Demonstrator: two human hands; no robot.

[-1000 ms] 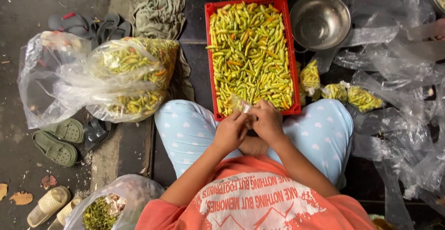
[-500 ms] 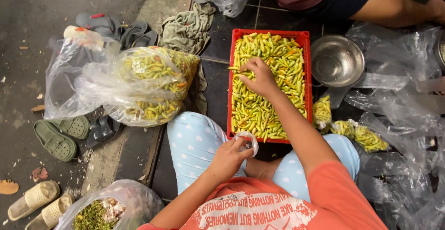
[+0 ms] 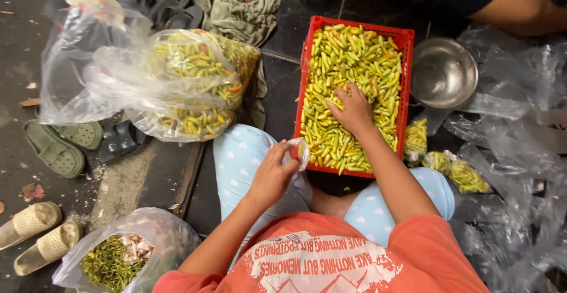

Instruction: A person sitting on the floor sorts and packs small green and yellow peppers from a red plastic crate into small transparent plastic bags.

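A red plastic crate (image 3: 307, 63) full of small yellow-green chillies (image 3: 354, 57) lies on the dark floor in front of my knees. My right hand (image 3: 353, 110) rests palm down in the chillies near the crate's middle, fingers curled into them. My left hand (image 3: 273, 172) hovers over my left knee by the crate's near left corner, pinching a small clear plastic bag (image 3: 300, 151).
A large clear bag of chillies (image 3: 195, 83) lies to the left. A steel bowl (image 3: 444, 73) stands right of the crate, with small filled bags (image 3: 455, 169) and loose plastic sheets (image 3: 520, 122). A bag of stems (image 3: 112, 260), sandals (image 3: 56, 148) and another person's leg (image 3: 520, 10) lie around.
My hands were together at the crate's near edge. My right hand reached out into the chillies and has drawn back to the crate's middle. My left hand stayed near my knee with the small bag.
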